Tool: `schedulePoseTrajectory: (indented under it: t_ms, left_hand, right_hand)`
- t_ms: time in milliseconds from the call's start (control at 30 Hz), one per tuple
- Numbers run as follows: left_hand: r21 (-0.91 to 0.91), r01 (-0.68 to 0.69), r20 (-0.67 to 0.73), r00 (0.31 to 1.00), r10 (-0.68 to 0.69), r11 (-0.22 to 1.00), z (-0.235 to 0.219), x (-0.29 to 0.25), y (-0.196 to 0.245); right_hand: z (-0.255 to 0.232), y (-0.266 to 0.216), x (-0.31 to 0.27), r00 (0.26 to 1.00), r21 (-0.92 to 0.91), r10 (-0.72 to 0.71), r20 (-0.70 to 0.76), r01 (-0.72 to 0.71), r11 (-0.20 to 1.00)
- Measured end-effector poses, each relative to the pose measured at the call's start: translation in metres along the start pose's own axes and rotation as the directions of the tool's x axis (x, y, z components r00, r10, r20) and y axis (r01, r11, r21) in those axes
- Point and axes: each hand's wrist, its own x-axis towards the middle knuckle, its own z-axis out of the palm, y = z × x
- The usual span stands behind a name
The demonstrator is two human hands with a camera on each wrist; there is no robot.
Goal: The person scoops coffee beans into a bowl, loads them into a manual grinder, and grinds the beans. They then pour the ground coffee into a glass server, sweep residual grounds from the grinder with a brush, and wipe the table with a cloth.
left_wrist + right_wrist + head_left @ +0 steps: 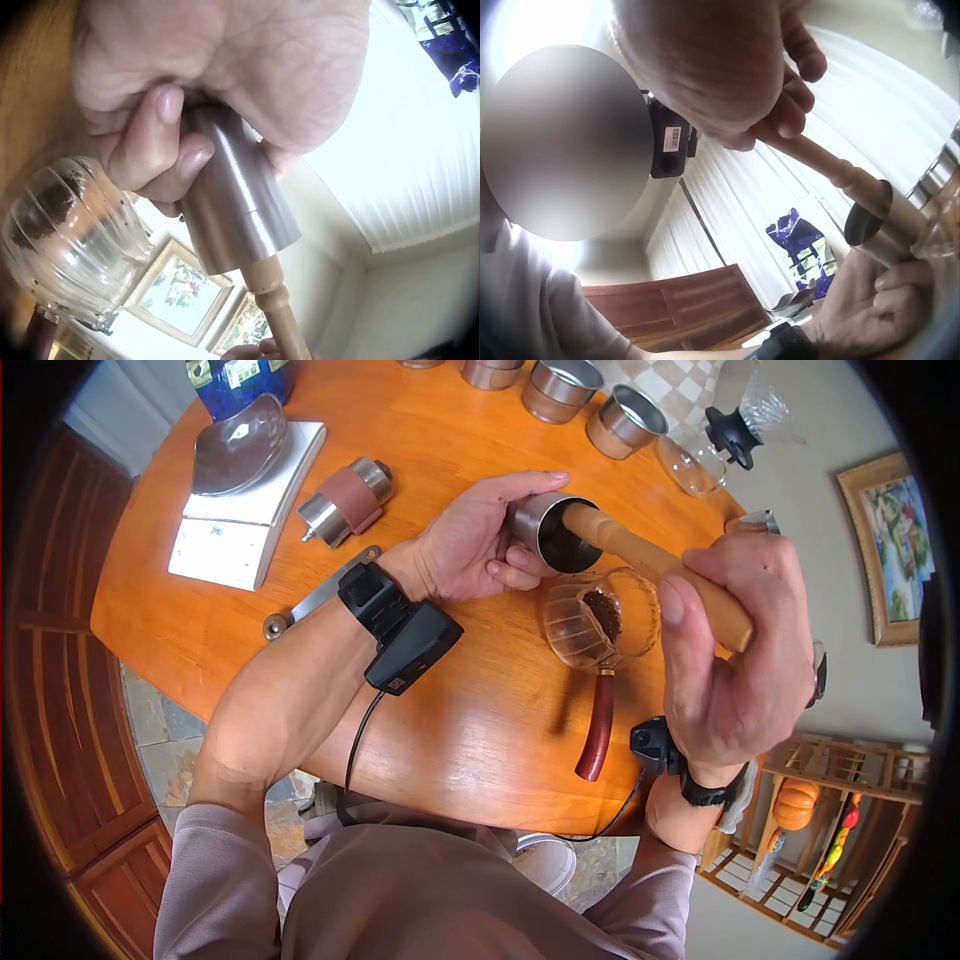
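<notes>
My left hand [465, 545] has its fingers curled round a brushed steel cup [244, 195], which lies tipped on its side with the mouth toward the right. The right hand [750, 640] grips a turned wooden stick [640, 550] by its thick end. That stick's other end reaches into the cup's mouth, so its tip is hidden. Just below the cup, a ribbed glass cup [572, 628] stands on the table with dark brown grounds [602, 612] inside. Its reddish wooden side handle [597, 735] points toward me.
At the left are a white scale [225, 548] bearing a grey scoop-shaped dish [240, 445], a steel grinder [350, 500] with a brown band, and a flat metal tool [315, 598]. Steel cups [625, 425] and a glass server [692, 465] line the far side.
</notes>
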Motion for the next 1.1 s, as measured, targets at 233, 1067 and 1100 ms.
schedulePoseTrajectory:
  t_ms: [233,1067,1100]
  left_hand:
    - [-0.065,-0.024,0.011,1.000,0.025,0.998,0.000,-0.001,0.001]
    - [-0.059,-0.057,-0.132,0.990,0.049,0.997,0.000,-0.003,0.002]
    - [-0.108,-0.029,-0.068,0.997,0.022,0.994,-0.002,-0.003,0.002]
  right_hand:
    - [0.006,0.004,-0.001,0.997,0.100,-0.033,0.063,0.026,0.995]
    - [-0.011,0.014,0.001,0.960,0.265,-0.114,0.256,0.044,0.963]
    - [-0.013,0.016,-0.001,0.974,0.240,-0.106,0.201,0.056,0.969]
